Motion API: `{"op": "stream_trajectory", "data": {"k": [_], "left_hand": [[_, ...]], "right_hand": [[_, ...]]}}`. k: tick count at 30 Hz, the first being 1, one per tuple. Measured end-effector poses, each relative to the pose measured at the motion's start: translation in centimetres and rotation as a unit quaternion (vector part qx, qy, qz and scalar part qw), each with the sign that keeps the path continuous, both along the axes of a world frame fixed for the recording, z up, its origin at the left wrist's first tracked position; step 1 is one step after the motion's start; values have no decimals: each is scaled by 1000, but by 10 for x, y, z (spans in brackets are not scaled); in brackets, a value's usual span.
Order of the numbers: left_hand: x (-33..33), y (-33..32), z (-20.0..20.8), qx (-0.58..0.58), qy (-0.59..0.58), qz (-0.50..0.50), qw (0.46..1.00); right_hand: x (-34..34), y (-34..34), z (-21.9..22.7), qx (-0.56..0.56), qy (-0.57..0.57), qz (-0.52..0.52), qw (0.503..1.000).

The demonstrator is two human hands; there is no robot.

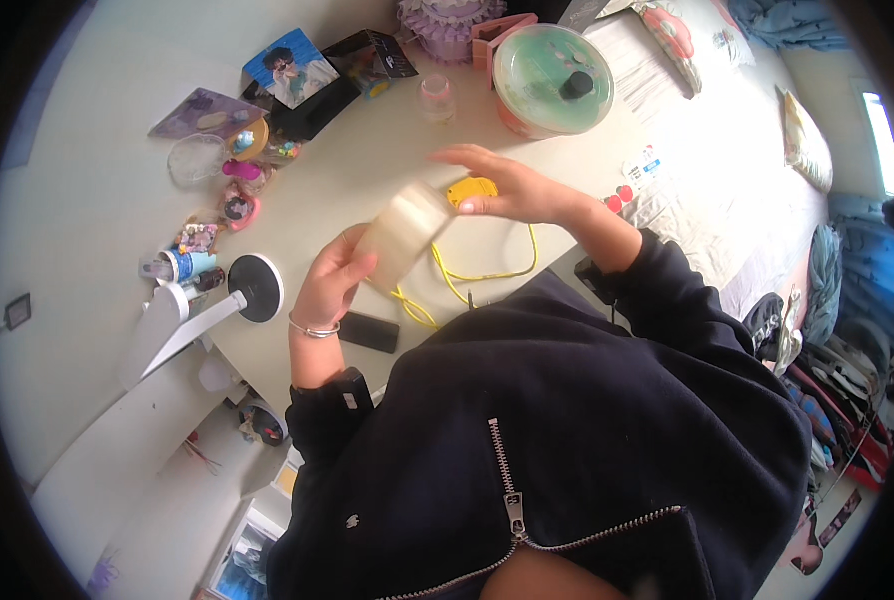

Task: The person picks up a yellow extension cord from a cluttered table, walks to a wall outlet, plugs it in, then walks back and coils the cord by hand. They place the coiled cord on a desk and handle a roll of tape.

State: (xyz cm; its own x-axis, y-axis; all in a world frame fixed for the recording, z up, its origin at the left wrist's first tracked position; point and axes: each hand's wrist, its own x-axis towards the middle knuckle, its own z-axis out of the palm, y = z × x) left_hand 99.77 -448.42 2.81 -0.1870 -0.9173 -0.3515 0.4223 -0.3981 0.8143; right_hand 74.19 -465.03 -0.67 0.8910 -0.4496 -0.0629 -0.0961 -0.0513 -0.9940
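Note:
A wide roll of clear, beige-tinted tape is held over the white desk, with the fingers and thumb of my left hand closed on its lower left side. My right hand is by the roll's upper right edge, its fingers stretched out and thumb apart. Whether that thumb touches the roll I cannot tell. Between the right thumb and fingers a yellow object shows, seemingly on the desk beneath. A yellow cord loops across the desk below the hands. Close to my left wrist lies a dark phone.
A round green-lidded tub and a small clear jar stand at the back of the desk. Cards, a picture and trinkets line the left side, near a white lamp. A bed adjoins on the right.

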Motion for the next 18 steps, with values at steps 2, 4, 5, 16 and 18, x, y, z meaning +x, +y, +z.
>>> {"op": "stream_trajectory", "data": {"k": [2, 4, 5, 16, 18], "left_hand": [[-13, 7, 11, -15, 79, 28, 996], [-28, 11, 17, -44, 99, 66, 992], [-35, 11, 20, -38, 46, 65, 996], [-85, 8, 53, -141, -350, 26, 926], [-81, 11, 56, -79, -247, 0, 966]], "right_hand": [[4, 13, 22, -16, -87, 32, 996], [1, 26, 38, 69, -75, 77, 992], [0, 34, 45, 109, -40, 98, 988], [-16, 63, 90, -210, 6, 30, 977], [-23, 64, 97, -134, -26, 53, 989]]}}
